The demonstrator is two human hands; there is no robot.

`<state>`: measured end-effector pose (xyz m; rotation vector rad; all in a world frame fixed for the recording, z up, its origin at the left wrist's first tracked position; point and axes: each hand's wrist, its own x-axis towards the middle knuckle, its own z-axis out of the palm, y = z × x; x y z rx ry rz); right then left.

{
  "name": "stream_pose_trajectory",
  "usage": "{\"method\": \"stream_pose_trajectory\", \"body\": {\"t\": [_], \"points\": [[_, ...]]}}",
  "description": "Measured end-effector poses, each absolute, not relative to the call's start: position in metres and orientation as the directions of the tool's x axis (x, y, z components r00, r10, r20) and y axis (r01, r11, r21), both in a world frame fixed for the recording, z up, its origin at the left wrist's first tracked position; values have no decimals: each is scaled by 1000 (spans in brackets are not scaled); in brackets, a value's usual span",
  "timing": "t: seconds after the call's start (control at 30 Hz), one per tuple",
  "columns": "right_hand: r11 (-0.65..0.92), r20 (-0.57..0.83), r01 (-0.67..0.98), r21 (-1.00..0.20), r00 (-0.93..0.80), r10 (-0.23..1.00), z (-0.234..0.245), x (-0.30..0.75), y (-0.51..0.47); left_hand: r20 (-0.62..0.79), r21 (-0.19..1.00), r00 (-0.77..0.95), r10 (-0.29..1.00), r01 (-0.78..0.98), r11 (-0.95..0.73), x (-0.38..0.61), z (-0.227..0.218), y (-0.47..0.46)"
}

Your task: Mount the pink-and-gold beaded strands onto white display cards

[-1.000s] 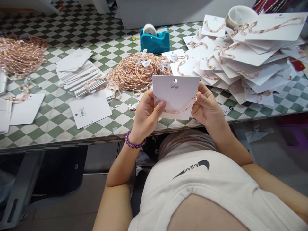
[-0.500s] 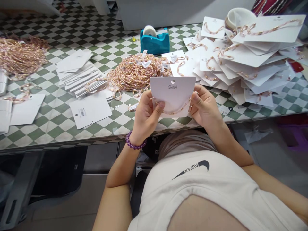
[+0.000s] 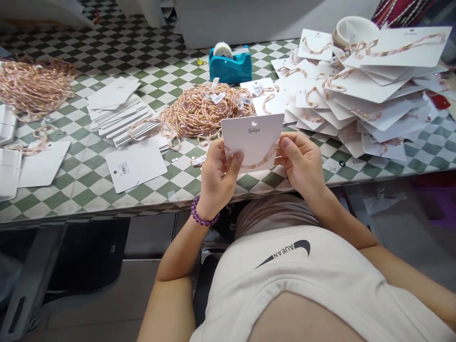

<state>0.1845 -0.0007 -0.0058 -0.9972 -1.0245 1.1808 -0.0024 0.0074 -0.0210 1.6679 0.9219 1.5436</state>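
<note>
A white display card (image 3: 251, 140) with a hang hole and printed name is held up over the table's front edge. My left hand (image 3: 221, 173) grips its left side, thumb on the front face and fingers behind. Across the lower part of the card hangs a pink and gold beaded necklace (image 3: 261, 163). My right hand (image 3: 301, 159) pinches the necklace at the card's right edge; its fingertips are partly hidden behind the card. Just behind the card lies a heap of beaded necklaces (image 3: 204, 109) with small white tags.
A teal tape dispenser (image 3: 231, 66) stands behind the heap. Carded necklaces (image 3: 370, 90) are piled at the right beside a white bowl (image 3: 356, 29). Blank cards (image 3: 119, 111) are stacked left of centre, and another necklace heap (image 3: 33, 88) lies far left.
The card has turned slightly, its right side swinging inward. My right hand has shifted a little left with the necklace's end, and the strand curves up more steeply at the right.
</note>
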Motion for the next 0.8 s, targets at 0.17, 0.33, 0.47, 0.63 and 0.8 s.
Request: {"method": "stream_pose_trajectory", "body": {"t": [0.17, 0.33, 0.47, 0.63, 0.8], "points": [[144, 115, -240, -960, 133, 984, -8, 185, 0, 511, 855, 37, 859, 73, -513, -3, -22, 6], [147, 137, -178, -973, 66, 988, -7, 185, 0, 537, 838, 46, 843, 85, -538, -3, -21, 8], [164, 160, -203, -965, 39, 986, -5, 183, -1, 537, 839, 68, 841, 53, -541, -1, -18, 6], [163, 163, -275, -947, 25, 986, -5, 184, -4, 454, 890, 169, 875, -122, -439, -3, -17, 4], [98, 126, -371, -923, -52, 991, 0, 187, -5, 202, 925, 270, 941, -369, -93, -17, -16, 15]]}}
